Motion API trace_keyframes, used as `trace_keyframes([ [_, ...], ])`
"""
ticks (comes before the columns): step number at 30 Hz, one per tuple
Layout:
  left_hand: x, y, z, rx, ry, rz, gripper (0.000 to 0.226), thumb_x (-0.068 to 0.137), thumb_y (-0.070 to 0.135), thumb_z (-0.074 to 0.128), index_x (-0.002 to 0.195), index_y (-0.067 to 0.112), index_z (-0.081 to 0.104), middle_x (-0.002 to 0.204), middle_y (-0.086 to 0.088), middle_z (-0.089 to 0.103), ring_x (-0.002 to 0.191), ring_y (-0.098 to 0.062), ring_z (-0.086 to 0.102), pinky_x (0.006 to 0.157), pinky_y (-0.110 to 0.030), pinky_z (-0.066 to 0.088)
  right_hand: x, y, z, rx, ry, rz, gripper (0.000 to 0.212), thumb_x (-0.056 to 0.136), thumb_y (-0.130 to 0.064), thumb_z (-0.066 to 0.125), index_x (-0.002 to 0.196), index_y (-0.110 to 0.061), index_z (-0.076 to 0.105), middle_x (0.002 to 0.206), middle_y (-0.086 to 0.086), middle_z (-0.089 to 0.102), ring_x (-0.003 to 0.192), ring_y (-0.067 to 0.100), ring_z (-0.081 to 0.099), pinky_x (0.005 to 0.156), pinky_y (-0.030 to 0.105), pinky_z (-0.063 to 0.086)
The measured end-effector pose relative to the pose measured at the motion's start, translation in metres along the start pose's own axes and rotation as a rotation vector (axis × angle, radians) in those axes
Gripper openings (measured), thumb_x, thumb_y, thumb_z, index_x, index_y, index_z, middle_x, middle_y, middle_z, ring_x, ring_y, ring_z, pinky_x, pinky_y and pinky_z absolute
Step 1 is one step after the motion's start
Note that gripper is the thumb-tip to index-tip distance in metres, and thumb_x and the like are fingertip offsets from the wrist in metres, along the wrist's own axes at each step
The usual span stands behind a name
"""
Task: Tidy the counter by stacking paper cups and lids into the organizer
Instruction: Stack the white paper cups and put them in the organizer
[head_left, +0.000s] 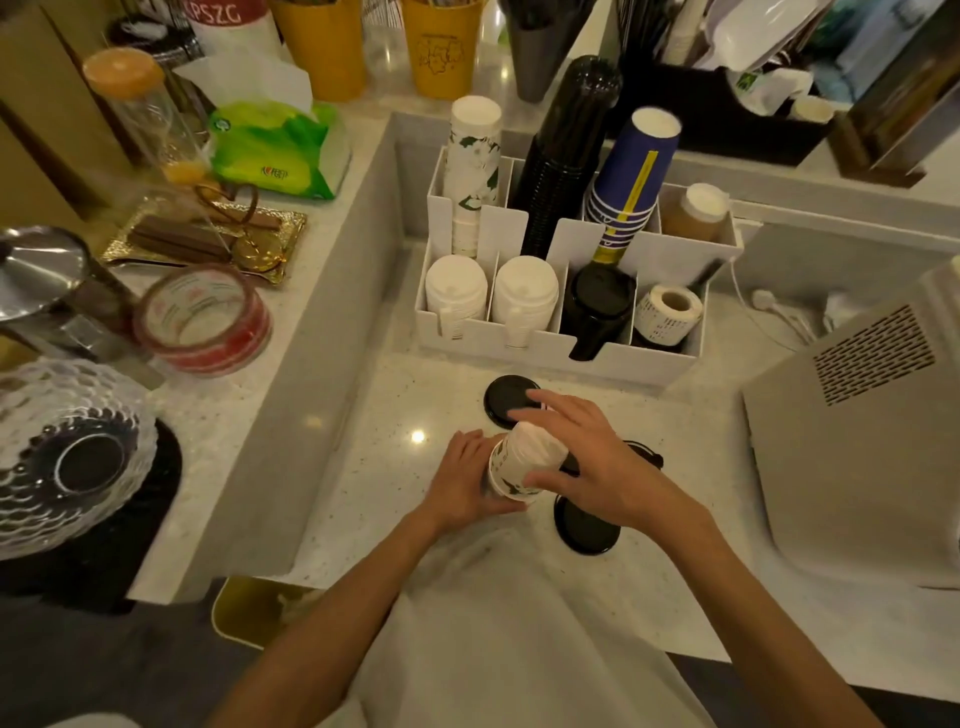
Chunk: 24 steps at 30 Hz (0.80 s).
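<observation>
The counter (395, 467) carries a white organizer (524, 353) with cup stacks at the back and lid stacks in front. Before it both hands grasp an upside-down paper cup (524, 462) (leaf print on its side): left hand (460, 480) around the rim, right hand (592, 462) over the base. Black lids (506, 397) lie loose beside it.

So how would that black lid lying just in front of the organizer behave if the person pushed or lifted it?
The black lid lies flat on the smooth, glossy counter, so a push would probably slide it rather than roll it. It looks thin and plastic, so likely light and slightly flexible. Its low edge may make lifting it fiddly.
</observation>
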<state>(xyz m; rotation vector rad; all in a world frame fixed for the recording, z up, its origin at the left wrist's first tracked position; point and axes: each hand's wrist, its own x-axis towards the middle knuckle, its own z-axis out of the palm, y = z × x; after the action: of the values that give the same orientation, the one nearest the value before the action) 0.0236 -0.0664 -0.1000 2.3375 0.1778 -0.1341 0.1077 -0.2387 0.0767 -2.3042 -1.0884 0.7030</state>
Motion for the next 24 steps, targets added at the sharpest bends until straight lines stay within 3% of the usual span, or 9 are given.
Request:
trace_keyframes([
  [3, 0.000, 0.000, 0.001, -0.011, -0.001, 0.005, 0.096, 0.064, 0.071, 0.071, 0.141, 0.026, 0.038, 0.143, 0.001, 0.047, 0.138, -0.022, 0.029, 0.115, -0.042, 0.029, -0.002, -0.001, 0.009, 0.051, 0.072, 0.122, 0.072, 0.086, -0.036, 0.070, 0.145, -0.042, 0.030, 0.153, -0.011, 0.026, 0.138, 0.014, 0.022, 0.115, 0.042, 0.032],
  [7, 0.000, -0.001, 0.001, -0.016, 0.011, 0.018, 0.095, 0.064, 0.071, 0.070, 0.141, 0.025, 0.038, 0.142, 0.001, 0.048, 0.136, -0.022, 0.029, 0.114, -0.042, 0.029, -0.004, 0.001, 0.010, 0.015, 0.029, 0.089, 0.067, 0.092, -0.028, 0.063, 0.149, -0.035, 0.029, 0.155, -0.008, 0.029, 0.140, 0.015, 0.023, 0.116, 0.038, 0.029],
  [12, 0.000, -0.003, 0.002, -0.031, 0.008, 0.007, 0.095, 0.064, 0.070, 0.071, 0.141, 0.026, 0.038, 0.143, 0.001, 0.047, 0.138, -0.022, 0.028, 0.117, -0.044, 0.027, 0.001, 0.005, 0.012, 0.021, 0.003, 0.077, 0.072, 0.092, -0.026, 0.064, 0.149, -0.042, 0.023, 0.157, -0.012, 0.024, 0.142, 0.013, 0.020, 0.117, 0.043, 0.028],
  [16, 0.002, -0.005, 0.002, -0.013, -0.038, -0.020, 0.102, 0.062, 0.067, 0.075, 0.145, 0.028, 0.031, 0.149, 0.002, 0.040, 0.142, -0.022, 0.022, 0.118, -0.042, 0.022, -0.002, 0.014, 0.028, 0.322, 0.070, 0.123, 0.104, 0.078, -0.045, 0.075, 0.149, -0.050, 0.000, 0.161, -0.018, 0.012, 0.144, 0.004, 0.017, 0.117, 0.035, 0.025],
  [18, 0.003, -0.006, 0.001, 0.005, -0.076, -0.027, 0.108, 0.062, 0.066, 0.077, 0.147, 0.028, 0.024, 0.152, 0.001, 0.033, 0.144, -0.021, 0.016, 0.120, -0.043, 0.017, -0.005, 0.020, 0.046, 0.541, 0.130, 0.203, 0.118, 0.068, -0.046, 0.080, 0.150, -0.047, -0.006, 0.159, -0.016, 0.017, 0.144, 0.006, 0.022, 0.115, 0.030, 0.026],
  [20, 0.002, -0.006, 0.000, 0.019, -0.075, 0.000, 0.107, 0.064, 0.064, 0.076, 0.148, 0.026, 0.022, 0.153, -0.001, 0.032, 0.144, -0.020, 0.015, 0.121, -0.045, 0.016, -0.004, 0.024, 0.068, 0.682, 0.162, 0.259, 0.116, 0.065, -0.037, 0.085, 0.150, -0.044, 0.007, 0.151, -0.018, 0.030, 0.140, 0.001, 0.030, 0.112, 0.019, 0.031],
  [22, -0.001, -0.006, -0.001, 0.007, -0.055, 0.027, 0.102, 0.067, 0.062, 0.075, 0.148, 0.022, 0.026, 0.152, -0.003, 0.035, 0.144, -0.024, 0.018, 0.122, -0.048, 0.019, 0.002, 0.027, 0.088, 0.732, 0.232, 0.281, 0.099, 0.064, -0.023, 0.086, 0.137, -0.051, 0.026, 0.137, -0.024, 0.042, 0.130, -0.002, 0.041, 0.105, 0.011, 0.038],
  [24, -0.001, -0.006, -0.001, 0.000, -0.046, 0.026, 0.096, 0.071, 0.058, 0.074, 0.147, 0.020, 0.029, 0.152, -0.005, 0.036, 0.145, -0.027, 0.021, 0.121, -0.049, 0.020, 0.008, 0.029, 0.102, 0.738, 0.323, 0.316, 0.092, 0.066, -0.008, 0.086, 0.130, -0.045, 0.032, 0.134, -0.015, 0.046, 0.129, 0.006, 0.044, 0.105, 0.018, 0.041],
])
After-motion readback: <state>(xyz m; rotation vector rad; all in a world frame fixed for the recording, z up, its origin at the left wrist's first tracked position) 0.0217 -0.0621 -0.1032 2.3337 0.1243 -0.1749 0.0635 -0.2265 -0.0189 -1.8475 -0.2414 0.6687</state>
